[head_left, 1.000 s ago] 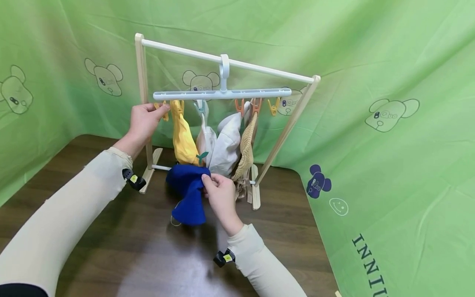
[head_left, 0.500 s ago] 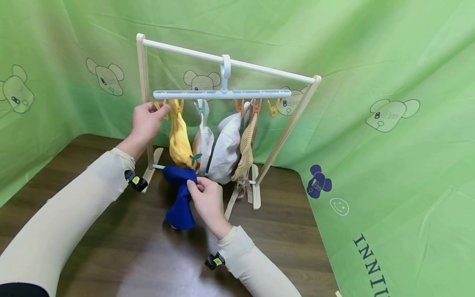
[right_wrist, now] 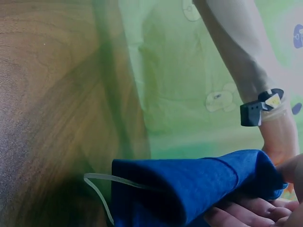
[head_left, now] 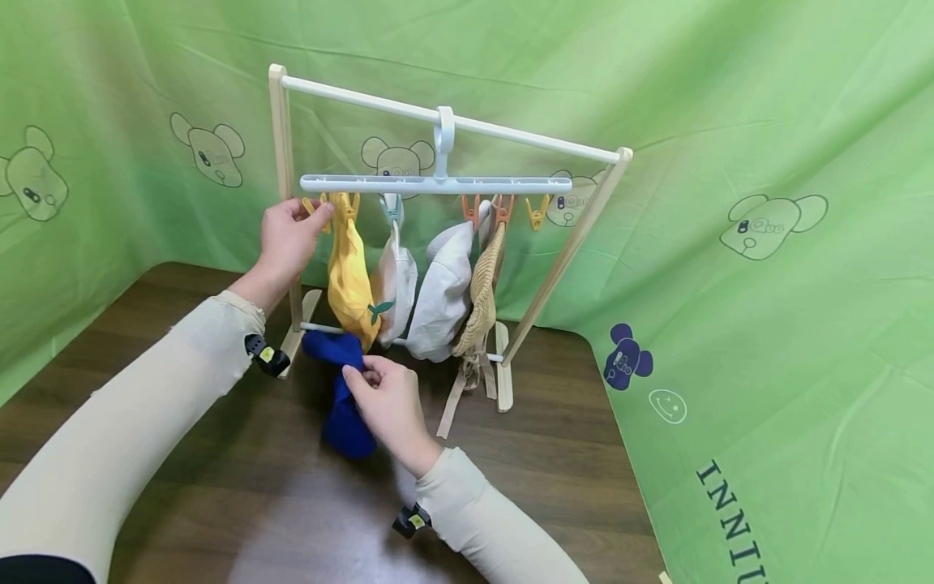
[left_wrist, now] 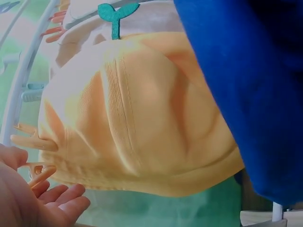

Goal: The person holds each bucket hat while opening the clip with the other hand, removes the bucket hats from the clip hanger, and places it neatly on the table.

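Observation:
My left hand (head_left: pixel 287 239) pinches the yellow clothespin (left_wrist: pixel 42 175) at the left end of the pale blue hanger (head_left: pixel 379 185), with thumb and finger on its handles. Beside it, a yellow hat (head_left: pixel 349 276) with a green sprout hangs from another yellow clothespin. Lower down, my right hand (head_left: pixel 387 397) grips a blue hat (head_left: pixel 349 422) by its edge, the cloth bunched between thumb and fingers. The blue hat hangs below and in front of the yellow one. In the right wrist view a thin pale elastic strap (right_wrist: pixel 102 177) loops from its opening.
A wooden rack (head_left: pixel 280 138) with a white top rod carries the hanger. A white hat (head_left: pixel 443 292) and a straw hat (head_left: pixel 481 284) with trailing ribbons hang farther right. One yellow clothespin (head_left: pixel 537 212) holds nothing. Green printed cloth (head_left: pixel 730 146) stands behind the brown table (head_left: pixel 554 454).
My right hand has moved left with the blue hat, which now sits under the yellow hat. The hanging hats have shifted slightly. My left hand stays at the clothespin.

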{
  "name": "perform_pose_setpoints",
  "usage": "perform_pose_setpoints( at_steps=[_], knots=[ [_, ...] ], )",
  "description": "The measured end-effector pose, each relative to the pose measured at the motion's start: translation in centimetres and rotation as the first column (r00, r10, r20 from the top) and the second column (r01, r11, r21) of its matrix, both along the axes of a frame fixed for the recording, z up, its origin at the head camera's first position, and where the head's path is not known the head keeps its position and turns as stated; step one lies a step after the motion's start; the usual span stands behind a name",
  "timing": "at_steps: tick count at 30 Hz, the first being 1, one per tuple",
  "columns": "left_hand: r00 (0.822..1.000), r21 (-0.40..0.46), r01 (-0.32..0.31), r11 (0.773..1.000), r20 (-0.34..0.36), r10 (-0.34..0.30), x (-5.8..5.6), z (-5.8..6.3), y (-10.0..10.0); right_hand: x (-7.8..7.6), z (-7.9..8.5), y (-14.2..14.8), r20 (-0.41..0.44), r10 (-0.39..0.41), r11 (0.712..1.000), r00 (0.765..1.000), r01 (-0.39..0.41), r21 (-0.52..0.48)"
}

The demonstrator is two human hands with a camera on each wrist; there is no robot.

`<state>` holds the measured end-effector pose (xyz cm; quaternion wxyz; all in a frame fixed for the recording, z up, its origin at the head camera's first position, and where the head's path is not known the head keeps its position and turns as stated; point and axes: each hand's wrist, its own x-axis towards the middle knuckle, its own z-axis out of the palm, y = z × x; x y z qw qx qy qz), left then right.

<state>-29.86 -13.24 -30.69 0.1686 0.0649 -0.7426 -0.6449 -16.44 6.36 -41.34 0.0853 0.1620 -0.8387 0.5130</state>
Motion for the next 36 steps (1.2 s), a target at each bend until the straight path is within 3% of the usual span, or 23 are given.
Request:
perform_pose_setpoints(
  at_steps=[6,11,18,26,36],
  knots=[
    [1.000,-0.037,0.003,0.999,-0.005,-0.003,0.2,0.2,-0.1,0.1,-0.2,-0.6,-0.078,0.038,0.988,0.996,-0.026,0.152],
    [1.000,-0.073,0.003,0.997,-0.004,-0.003,0.4,0.3,-0.3,0.1,-0.2,-1.1,-0.097,0.057,0.976,0.994,-0.035,0.217],
    [1.000,-0.105,0.007,0.994,-0.002,-0.007,0.6,0.3,-0.8,0.4,-0.3,-2.0,-0.194,0.093,0.945,0.977,-0.025,0.327],
    [1.000,-0.147,-0.015,0.989,0.003,0.015,1.0,0.2,-1.1,0.8,-0.2,-3.1,-0.200,0.123,0.924,0.972,-0.038,0.381],
    [1.000,-0.173,0.011,0.985,0.029,-0.006,1.2,0.2,-1.6,0.9,-0.3,-4.1,-0.212,0.164,0.899,0.963,-0.058,0.434]
  ],
)
